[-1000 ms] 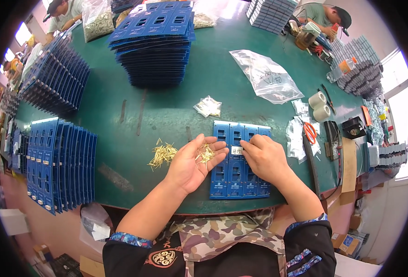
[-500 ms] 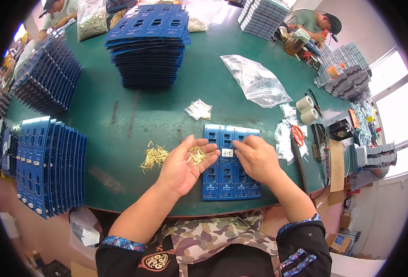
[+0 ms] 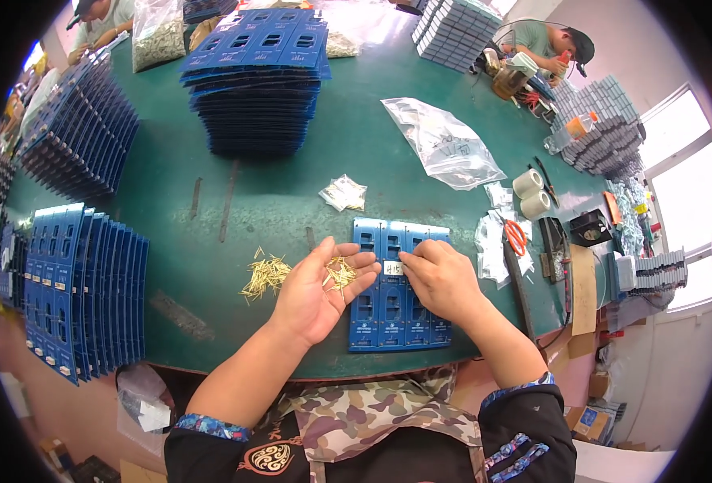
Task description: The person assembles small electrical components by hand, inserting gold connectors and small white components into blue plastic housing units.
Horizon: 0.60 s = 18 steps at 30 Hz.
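My left hand [image 3: 311, 296] is cupped palm up beside the board, cradling a small heap of thin brass pins [image 3: 340, 274]. Its fingertips reach the left edge of a blue circuit board panel [image 3: 364, 310], which lies flat before me with a white label [image 3: 391, 268] on it. Over the panel's right half, my right hand [image 3: 444, 278] is closed, thumb and fingertips pinched near the label. What sits in that pinch is too small to make out. A looser pile of brass pins [image 3: 265, 276] lies on the green table left of my left hand.
Stacks of blue panels stand at the far middle [image 3: 255, 88] and left [image 3: 86, 290]. Small plastic bags [image 3: 344, 193] and a large clear bag [image 3: 444, 145] lie beyond the board. Orange-handled scissors [image 3: 515, 237] and white rolls [image 3: 530, 193] are right. Co-workers sit across the table.
My right hand has shifted slightly left toward the label, its fingers still pinched. My left hand keeps its cupped pose with the pins; the whole view has moved a little.
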Available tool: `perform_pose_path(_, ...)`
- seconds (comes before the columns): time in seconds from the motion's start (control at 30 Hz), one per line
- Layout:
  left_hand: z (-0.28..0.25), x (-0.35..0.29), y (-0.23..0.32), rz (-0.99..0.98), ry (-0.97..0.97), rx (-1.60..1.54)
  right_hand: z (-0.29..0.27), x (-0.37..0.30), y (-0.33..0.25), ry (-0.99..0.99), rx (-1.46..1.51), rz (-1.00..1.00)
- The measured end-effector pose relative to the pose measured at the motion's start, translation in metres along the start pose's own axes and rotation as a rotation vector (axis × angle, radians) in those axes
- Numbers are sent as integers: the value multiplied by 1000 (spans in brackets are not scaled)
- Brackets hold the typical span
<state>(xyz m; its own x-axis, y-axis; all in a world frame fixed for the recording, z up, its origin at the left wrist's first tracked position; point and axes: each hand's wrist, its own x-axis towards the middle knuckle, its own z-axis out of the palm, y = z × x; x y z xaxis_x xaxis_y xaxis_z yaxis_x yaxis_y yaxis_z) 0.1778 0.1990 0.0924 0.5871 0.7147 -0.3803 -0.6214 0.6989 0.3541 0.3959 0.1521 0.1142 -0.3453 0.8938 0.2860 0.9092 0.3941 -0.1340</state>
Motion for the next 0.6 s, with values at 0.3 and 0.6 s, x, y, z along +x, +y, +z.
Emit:
perform_pose_path(0.3,-2,1,0,-18,-13,-42,-11,16,-24,73,102,-104)
perform_pose_path(0.6,-6,2,-4,-38,-48,-21,1,39,-49,-67,158,-418)
